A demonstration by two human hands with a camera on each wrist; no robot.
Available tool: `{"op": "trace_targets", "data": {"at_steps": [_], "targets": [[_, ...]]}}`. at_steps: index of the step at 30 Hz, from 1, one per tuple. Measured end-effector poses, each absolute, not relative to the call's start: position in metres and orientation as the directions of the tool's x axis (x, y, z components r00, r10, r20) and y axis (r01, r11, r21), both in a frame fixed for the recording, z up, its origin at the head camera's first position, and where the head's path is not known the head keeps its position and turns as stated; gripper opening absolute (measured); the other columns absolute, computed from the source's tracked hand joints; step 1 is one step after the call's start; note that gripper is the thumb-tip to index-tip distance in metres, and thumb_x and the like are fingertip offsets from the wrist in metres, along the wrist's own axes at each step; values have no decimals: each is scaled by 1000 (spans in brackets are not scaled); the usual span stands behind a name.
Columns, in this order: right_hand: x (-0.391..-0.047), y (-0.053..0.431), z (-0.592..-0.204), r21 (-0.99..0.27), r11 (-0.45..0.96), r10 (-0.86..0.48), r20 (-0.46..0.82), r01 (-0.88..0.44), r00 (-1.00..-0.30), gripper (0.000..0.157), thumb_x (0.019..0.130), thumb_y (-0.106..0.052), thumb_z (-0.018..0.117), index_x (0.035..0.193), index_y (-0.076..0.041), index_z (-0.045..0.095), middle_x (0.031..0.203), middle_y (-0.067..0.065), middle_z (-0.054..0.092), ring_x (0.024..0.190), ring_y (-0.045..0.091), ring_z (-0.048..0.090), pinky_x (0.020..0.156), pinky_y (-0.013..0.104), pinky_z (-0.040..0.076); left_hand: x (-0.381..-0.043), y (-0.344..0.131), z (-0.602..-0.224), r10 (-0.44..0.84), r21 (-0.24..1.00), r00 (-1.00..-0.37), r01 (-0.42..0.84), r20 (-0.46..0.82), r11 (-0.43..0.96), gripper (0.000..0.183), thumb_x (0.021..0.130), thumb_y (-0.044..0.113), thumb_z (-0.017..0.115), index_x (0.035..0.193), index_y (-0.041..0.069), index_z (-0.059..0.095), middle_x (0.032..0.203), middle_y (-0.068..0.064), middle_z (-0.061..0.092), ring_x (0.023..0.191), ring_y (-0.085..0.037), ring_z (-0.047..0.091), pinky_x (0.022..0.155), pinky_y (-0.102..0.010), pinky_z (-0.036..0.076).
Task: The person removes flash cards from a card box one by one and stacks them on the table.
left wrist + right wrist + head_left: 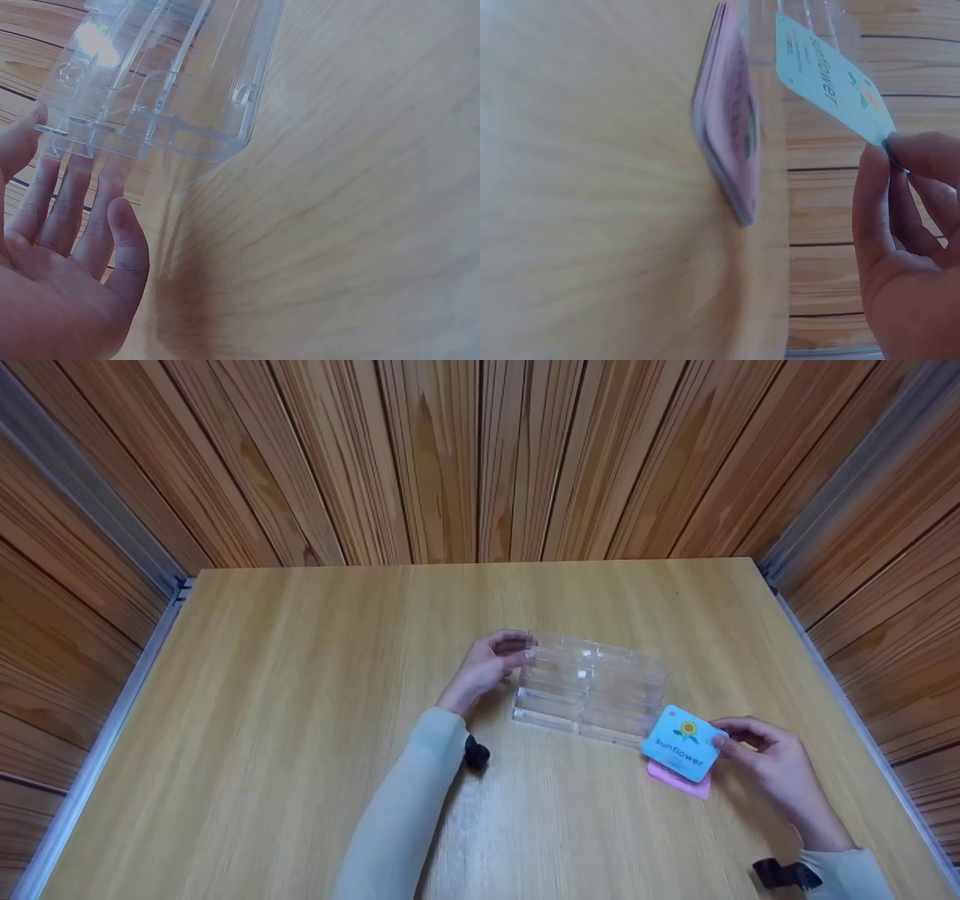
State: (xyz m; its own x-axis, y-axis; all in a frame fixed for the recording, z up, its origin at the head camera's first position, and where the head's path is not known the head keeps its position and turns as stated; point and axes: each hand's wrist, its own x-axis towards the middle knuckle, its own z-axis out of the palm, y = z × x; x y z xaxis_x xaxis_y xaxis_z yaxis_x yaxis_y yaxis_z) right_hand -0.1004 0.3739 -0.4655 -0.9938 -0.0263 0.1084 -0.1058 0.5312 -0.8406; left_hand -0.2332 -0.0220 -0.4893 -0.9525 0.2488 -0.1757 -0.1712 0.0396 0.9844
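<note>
A clear plastic tiered rack (592,686) stands on the table with several stepped slots. My left hand (491,664) grips its upper left edge; in the left wrist view the thumb (22,142) is at the near side and fingers reach behind the clear plastic. Between thumb and fingers, my right hand (772,761) pinches one corner of a blue card (684,742) printed "sunflower" with a flower picture. That card hangs tilted above a small stack of pink-topped cards (731,120) lying on the table, partly covering it in the head view.
The wooden table (300,697) is bounded by plank walls (442,457) at the back and both sides, with metal rails (97,757) along its sides. A black wrist device (476,754) sits at the left cuff, another (787,874) at the right.
</note>
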Motion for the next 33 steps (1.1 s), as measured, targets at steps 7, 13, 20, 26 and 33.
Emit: {"op": "trace_targets", "data": {"at_steps": [7, 13, 20, 26, 33], "targets": [[-105, 386, -474, -853, 519, -44, 29, -48, -999, 26, 92, -4, 70, 113, 11, 67, 97, -9, 70, 85, 4, 63, 71, 17, 51, -233, -22, -488, 253, 986, -953, -165, -169, 35, 35, 88, 29, 77, 121, 24, 66, 115, 6, 68, 101, -19, 65, 78, -39, 49], [-109, 391, -483, -811, 582, -77, 11, -54, -997, 23, 90, -2, 72, 111, 8, 69, 99, 7, 71, 83, 4, 64, 69, 17, 51, -236, -20, -486, 255, 988, -955, -150, -151, 24, 36, 88, 24, 77, 123, 18, 66, 114, 3, 69, 102, -18, 65, 78, -38, 50], [-114, 386, -479, -672, 739, -84, -26, -45, -996, 22, 89, -6, 74, 110, 1, 72, 105, 17, 70, 81, 11, 61, 66, 20, 47, -236, -19, -486, 248, 990, -959, -140, -138, 7, 37, 88, 21, 77, 123, 14, 66, 114, 1, 69, 106, -17, 64, 87, -39, 49], [-118, 382, -479, -621, 783, -87, -69, -25, -994, 21, 90, -7, 73, 110, -1, 73, 107, 16, 69, 84, 22, 58, 66, 22, 46, -235, -20, -486, 239, 990, -961, -140, -141, 25, 38, 87, 23, 78, 122, 16, 66, 114, 3, 69, 106, -16, 64, 89, -39, 49], [-120, 379, -483, -600, 800, -77, -82, -13, -994, 20, 89, -7, 74, 109, 0, 72, 98, 12, 67, 82, 22, 55, 65, 23, 44, -235, -21, -488, 241, 987, -957, -160, -160, 18, 36, 88, 23, 78, 122, 17, 67, 114, 3, 69, 107, -15, 64, 88, -37, 48]]}}
